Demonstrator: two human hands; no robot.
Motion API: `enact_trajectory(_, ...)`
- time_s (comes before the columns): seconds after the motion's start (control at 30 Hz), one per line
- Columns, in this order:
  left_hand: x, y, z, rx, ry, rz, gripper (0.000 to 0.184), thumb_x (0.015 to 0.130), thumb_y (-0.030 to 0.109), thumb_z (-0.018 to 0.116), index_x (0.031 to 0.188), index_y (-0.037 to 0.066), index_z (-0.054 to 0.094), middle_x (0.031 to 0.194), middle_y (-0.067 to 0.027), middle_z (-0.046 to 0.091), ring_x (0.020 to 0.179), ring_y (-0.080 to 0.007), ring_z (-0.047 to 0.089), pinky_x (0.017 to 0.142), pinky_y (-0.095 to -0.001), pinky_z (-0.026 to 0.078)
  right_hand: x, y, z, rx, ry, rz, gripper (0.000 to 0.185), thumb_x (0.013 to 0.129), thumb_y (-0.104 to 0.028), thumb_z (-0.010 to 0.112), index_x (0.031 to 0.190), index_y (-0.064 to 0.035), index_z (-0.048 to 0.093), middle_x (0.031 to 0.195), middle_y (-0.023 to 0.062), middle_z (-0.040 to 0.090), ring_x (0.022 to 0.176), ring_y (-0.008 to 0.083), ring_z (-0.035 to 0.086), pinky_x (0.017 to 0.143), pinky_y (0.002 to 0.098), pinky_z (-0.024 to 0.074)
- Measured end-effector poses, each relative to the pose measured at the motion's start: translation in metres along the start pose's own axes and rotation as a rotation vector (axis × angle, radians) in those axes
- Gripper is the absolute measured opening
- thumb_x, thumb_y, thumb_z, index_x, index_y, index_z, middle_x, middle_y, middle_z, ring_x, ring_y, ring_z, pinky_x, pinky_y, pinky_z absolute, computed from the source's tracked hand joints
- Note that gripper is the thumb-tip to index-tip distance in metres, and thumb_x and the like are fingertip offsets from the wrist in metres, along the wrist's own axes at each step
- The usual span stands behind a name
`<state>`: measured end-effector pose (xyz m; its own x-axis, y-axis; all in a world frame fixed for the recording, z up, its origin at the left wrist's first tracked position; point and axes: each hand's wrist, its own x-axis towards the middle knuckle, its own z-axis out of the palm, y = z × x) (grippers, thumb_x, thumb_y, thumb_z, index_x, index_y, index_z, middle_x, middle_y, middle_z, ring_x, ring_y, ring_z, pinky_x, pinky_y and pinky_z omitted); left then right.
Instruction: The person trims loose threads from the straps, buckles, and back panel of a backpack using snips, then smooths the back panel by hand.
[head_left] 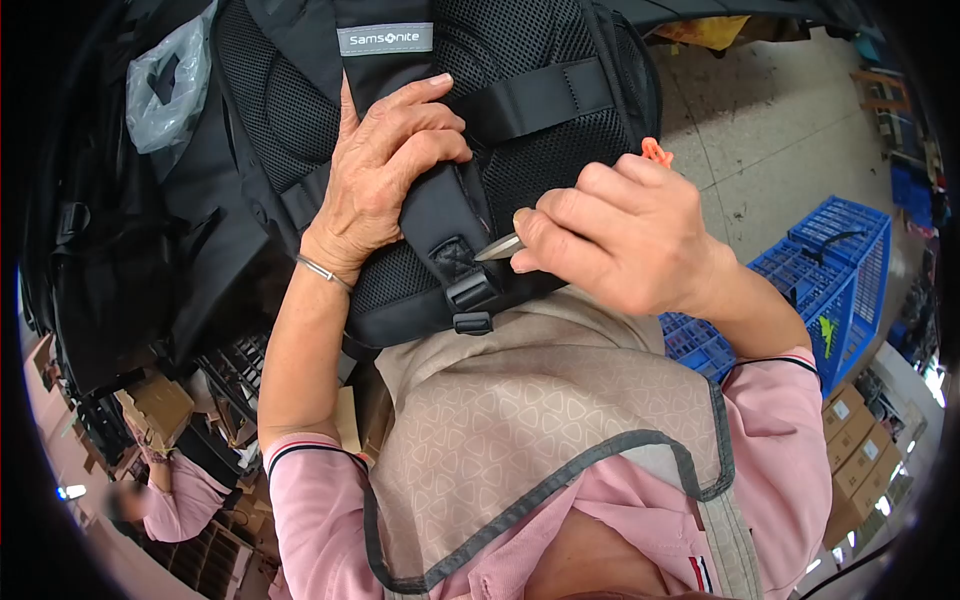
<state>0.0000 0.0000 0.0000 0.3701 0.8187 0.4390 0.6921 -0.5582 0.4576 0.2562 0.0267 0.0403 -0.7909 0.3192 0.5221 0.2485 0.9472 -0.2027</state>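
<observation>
A black backpack (530, 170) lies in front of my body with its mesh back panel up. My left hand (385, 160) is curled over one of its padded shoulder straps (440, 205), just below the grey Samsonite label (385, 39). Closed in a fist, my right hand (620, 235) grips thread snips (500, 247), with an orange end above the knuckles. The pointed metal tip touches or nearly touches the stitched strap end, above a black plastic buckle (472, 292). My palm hides most of the snips.
A clear plastic bag (170, 85) lies on dark bags at the left. Blue plastic crates (840, 260) stand on the floor at right, near stacked cardboard boxes (862, 460). Another person (185, 495) holds a carton (155, 405) at lower left.
</observation>
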Motion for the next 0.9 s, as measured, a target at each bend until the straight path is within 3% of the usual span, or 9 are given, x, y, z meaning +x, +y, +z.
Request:
enact_trajectory(0.07, 0.000, 0.001, 0.000, 0.001, 0.006, 0.001, 0.022, 0.071, 0.018, 0.079, 0.091, 0.018, 0.070, 0.103, 0.0030, 0.067, 0.127, -0.0229, 0.061, 0.121, -0.0575, 0.020, 0.000, 0.004, -0.002, 0.123, -0.013, 0.069, 0.020, 0.079, -0.031, 0.077, 0.084, -0.0127, 0.069, 0.074, -0.0040, 0.061, 0.067, 0.0132, 0.057, 0.058, 0.0291, 0.0447)
enact_trajectory(0.2, -0.002, 0.004, 0.004, -0.022, 0.013, -0.017, 0.023, 0.070, 0.018, 0.080, 0.090, 0.017, 0.069, 0.102, 0.0031, 0.067, 0.126, -0.0228, 0.061, 0.121, -0.0578, 0.022, -0.011, 0.010, -0.006, 0.200, 0.058, 0.174, 0.027, 0.075, -0.031, 0.080, 0.087, -0.0096, 0.070, 0.077, -0.0034, 0.063, 0.068, 0.0137, 0.058, 0.058, 0.0280, 0.0455)
enact_trajectory(0.5, 0.002, 0.003, 0.001, 0.043, 0.001, 0.009, 0.023, 0.071, 0.022, 0.080, 0.090, 0.018, 0.069, 0.101, 0.0034, 0.067, 0.126, -0.0226, 0.061, 0.121, -0.0578, 0.020, -0.011, 0.002, -0.005, 0.071, 0.044, 0.044, 0.026, 0.076, -0.031, 0.077, 0.090, -0.0093, 0.071, 0.078, -0.0025, 0.062, 0.069, 0.0117, 0.056, 0.055, 0.0261, 0.0366)
enact_trajectory(0.9, 0.002, 0.001, 0.003, 0.047, 0.002, 0.004, 0.025, 0.070, 0.023, 0.082, 0.092, 0.019, 0.069, 0.103, 0.0038, 0.067, 0.127, -0.0226, 0.060, 0.121, -0.0534, 0.022, -0.013, 0.000, -0.002, -0.007, 0.046, 0.017, 0.023, 0.080, -0.029, 0.074, 0.089, -0.0087, 0.069, 0.078, -0.0018, 0.062, 0.068, 0.0120, 0.055, 0.056, 0.0266, 0.0358)
